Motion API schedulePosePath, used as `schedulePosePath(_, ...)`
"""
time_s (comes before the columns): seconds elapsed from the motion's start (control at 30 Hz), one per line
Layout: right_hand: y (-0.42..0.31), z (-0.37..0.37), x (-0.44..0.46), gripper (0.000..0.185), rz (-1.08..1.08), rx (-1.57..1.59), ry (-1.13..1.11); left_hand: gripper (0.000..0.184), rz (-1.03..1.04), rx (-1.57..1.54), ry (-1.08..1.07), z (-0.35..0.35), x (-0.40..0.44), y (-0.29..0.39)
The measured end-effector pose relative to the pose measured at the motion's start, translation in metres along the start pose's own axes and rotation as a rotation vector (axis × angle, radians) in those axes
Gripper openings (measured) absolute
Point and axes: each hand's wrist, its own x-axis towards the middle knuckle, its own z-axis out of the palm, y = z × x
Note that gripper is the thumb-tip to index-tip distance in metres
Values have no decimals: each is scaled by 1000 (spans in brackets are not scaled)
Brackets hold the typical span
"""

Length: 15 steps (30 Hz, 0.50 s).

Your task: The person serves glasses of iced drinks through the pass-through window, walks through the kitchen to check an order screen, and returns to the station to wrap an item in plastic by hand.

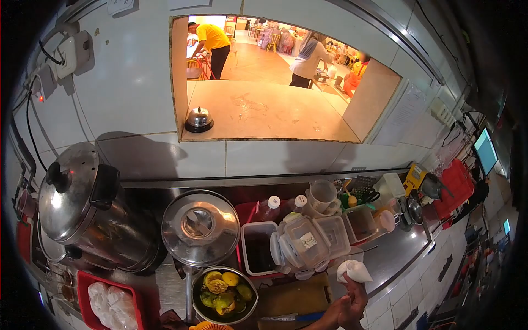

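While the right hand (358, 298) pinches the gathered neck of a small white bag (355, 270), the left hand (336, 312) presses against it from the left; its fingers are partly hidden, so I cannot tell whether it grips anything. The bag appears raised over the near right part of the surface (404, 254), close to the right edge, with its rounded end pointing away from the person.

To handle it well, the 2 hands should work right at the neck, above the filling: a firm, narrow pinch holds the contents in, while squeezing the bulge could strain the thin film or force some out. Working a little further in from the right edge would leave something underneath if the bag slips.

The cutting board (289, 297) lies toward the near edge, just left of the hands, bearing what looks like a knife with a blue handle (311, 317); wrists and film are best held clear of it. Further left is a bowl (252, 301) of cut fruit (223, 301). Beyond the bag, toward the far edge, stacked plastic containers (308, 239) limit the reach forward.
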Motion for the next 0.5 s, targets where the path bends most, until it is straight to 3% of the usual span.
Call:
schedulePosePath(0.13, -12, 8, 6, 80, 9, -34, 133, 22, -43, -5, 25, 1, -1, 6)
schedulePosePath(0.23, -6, 3, 4, 77, -43, -39, -12, 23, -43, -32, -2, -6, 5, -13)
schedulePosePath(0.33, -15, 7, 7, 81, 40, -25, 114, 23, 86, -200, -95, 15, -19, 58)
schedulePosePath(0.37, -6, 2, 4, 79, 7, -15, 52, 23, 86, -200, -95, 14, -18, 56)
schedulePosePath(0.43, -1, 0, 2, 77, -27, -4, -10, 23, 173, 106, -68, 12, -16, 50)
schedulePosePath(0.5, -3, 1, 4, 81, 34, -90, 40, 24, 99, -28, -100, 5, -13, 39)
